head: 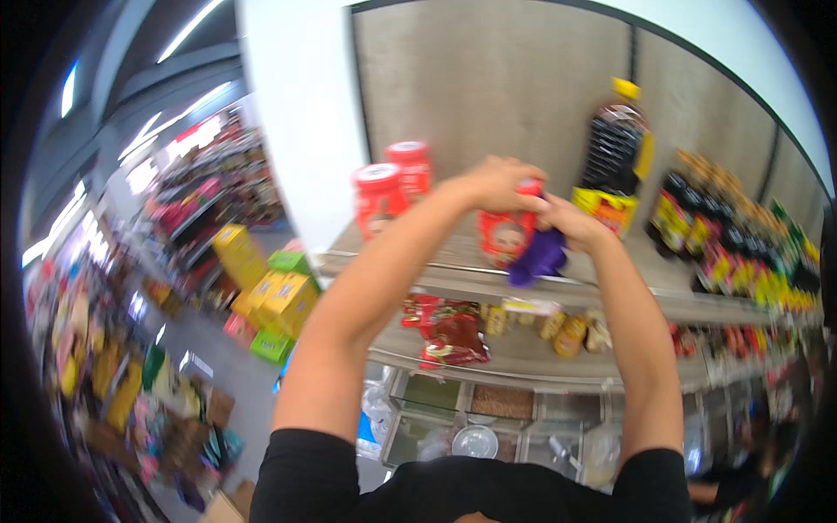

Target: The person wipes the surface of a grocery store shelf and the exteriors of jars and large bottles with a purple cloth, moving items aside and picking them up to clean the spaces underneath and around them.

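On the upper shelf (pixel 451 252) stands a red jar (pixel 507 238) with a printed face on its front. My left hand (pixel 502 186) reaches over the jar's top, its fingers curled around the lid area. A purple cloth (pixel 539 258) hangs against the jar's right side and drapes over the shelf edge. My right hand (pixel 569 221) grips the cloth at the jar's upper right; its fingertips are partly hidden. To the left, two more red jars with white-topped lids stand close together, a front jar (pixel 378 196) and a rear jar (pixel 410 167).
A large dark sauce bottle (pixel 614 153) with a yellow cap stands right of my hands. Smaller bottles (pixel 706 219) line the shelf farther right. Packets (pixel 454 337) lie one shelf below, above glass-lidded bins (pixel 428 392). Yellow cartons (pixel 284 304) are stacked at left; another person's arm (pixel 706 491) shows lower right.
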Tool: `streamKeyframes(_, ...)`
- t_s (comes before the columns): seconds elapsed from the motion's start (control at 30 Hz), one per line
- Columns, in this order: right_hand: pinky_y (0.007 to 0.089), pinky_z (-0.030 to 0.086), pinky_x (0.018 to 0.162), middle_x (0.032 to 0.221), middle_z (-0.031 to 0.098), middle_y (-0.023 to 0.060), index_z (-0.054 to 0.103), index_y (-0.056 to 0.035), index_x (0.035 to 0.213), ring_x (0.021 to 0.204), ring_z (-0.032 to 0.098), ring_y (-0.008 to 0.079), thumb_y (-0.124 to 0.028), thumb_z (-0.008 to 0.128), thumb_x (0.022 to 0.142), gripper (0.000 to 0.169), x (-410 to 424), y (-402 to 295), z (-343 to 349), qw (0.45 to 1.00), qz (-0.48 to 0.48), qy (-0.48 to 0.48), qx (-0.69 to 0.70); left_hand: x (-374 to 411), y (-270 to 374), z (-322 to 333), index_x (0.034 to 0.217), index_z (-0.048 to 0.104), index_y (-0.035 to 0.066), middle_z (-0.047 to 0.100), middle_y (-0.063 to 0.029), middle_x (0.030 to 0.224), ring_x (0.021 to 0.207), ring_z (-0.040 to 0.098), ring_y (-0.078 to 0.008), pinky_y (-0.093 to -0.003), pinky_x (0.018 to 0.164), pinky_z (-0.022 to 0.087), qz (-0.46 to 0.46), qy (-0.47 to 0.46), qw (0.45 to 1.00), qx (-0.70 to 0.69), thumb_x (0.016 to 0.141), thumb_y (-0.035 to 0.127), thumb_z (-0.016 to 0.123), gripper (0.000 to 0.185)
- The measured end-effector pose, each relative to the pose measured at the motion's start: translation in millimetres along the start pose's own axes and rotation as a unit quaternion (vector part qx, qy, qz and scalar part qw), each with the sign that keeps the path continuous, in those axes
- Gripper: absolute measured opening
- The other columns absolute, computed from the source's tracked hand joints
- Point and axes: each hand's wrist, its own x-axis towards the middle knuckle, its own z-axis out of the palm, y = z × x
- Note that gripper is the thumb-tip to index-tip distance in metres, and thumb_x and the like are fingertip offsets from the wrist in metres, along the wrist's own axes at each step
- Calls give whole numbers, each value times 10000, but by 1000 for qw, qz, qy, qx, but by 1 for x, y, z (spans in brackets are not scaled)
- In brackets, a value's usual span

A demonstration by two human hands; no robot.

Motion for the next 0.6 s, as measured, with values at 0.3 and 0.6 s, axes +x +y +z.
streamKeyframes(0.3,306,407,949,1148,549,90,356,19,1331,1066,518,180,-81,674,796,630,-30,-1,52,919,-200,137,-311,-11,16,-8,1305,490,61,487,-305,1228,1172,440,-442,-467,996,365,-121,-11,992,20,790,672,530,800)
streamKeyframes(0.6,310,492,869,1107,598,127,499,-7,1232,991,598,198,114,406,609,641,0,-16,12,993,-92,-25,64,-14,-2,4,1346,378,-19,412,-291,1309,1240,380,-428,-457,1042,324,-16,91,995,-42,778,569,628,855)
